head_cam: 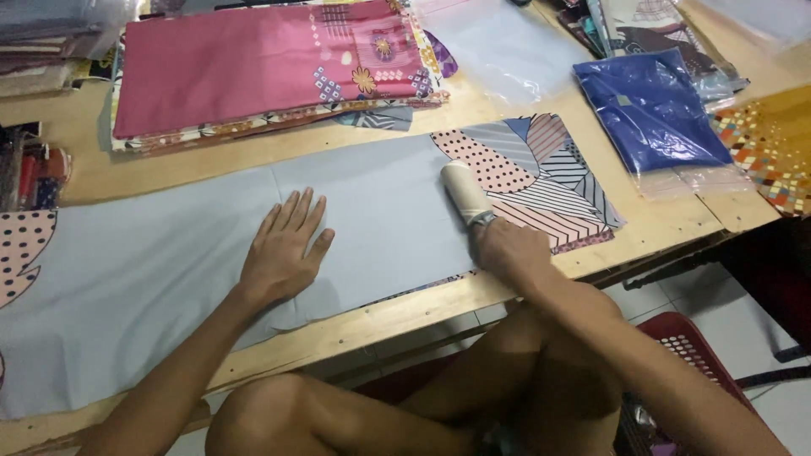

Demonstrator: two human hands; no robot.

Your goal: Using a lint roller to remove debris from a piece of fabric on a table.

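Note:
A long pale grey cloth (pixel 169 253) with patterned ends lies flat along a wooden table (pixel 667 221). My left hand (pixel 283 249) rests palm down on the grey middle of it, fingers spread. My right hand (pixel 505 247) grips the handle of a white lint roller (pixel 465 193), whose roll lies on the cloth at the border of the grey part and the pink, dotted and striped patchwork end (pixel 541 173).
A stack of folded cloths topped by a pink floral one (pixel 253 63) lies at the back. A blue cloth in a clear bag (pixel 655 110), an empty clear bag (pixel 507 51) and an orange mosaic cloth (pixel 773 143) lie to the right. A red plastic basket (pixel 688 338) stands below.

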